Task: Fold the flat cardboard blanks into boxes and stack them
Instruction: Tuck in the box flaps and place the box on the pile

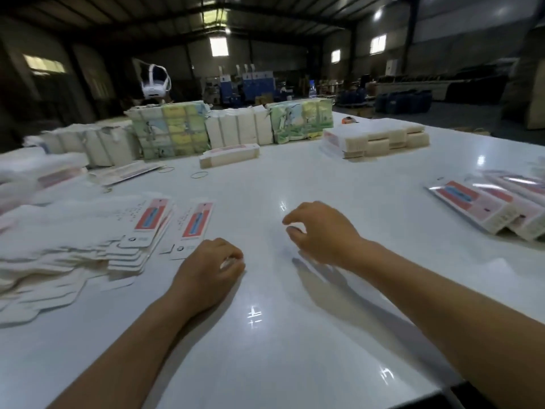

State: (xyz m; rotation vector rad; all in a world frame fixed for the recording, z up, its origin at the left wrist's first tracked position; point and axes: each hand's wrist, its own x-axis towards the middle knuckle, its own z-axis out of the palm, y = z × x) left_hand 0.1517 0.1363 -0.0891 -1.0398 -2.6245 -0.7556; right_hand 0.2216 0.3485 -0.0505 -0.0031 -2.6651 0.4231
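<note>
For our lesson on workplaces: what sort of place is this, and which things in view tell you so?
Probably a packaging workshop in a warehouse. A long white table bears piles of flat blanks and tied bundles, with folded boxes at the right, under a high metal roof.

Both bare forearms reach over a glossy white table (295,335). The left hand (211,268) rests on it with fingers curled under, touching the near end of a single flat blank (193,228). Left of that lies a fanned pile of blanks (88,249). The right hand (320,231) hovers above the table, fingers loosely bent, holding nothing. Finished boxes (489,208) lie at the right edge — stacked bundles (377,140) and wrapped packs (169,131) stand along the far side.
</note>
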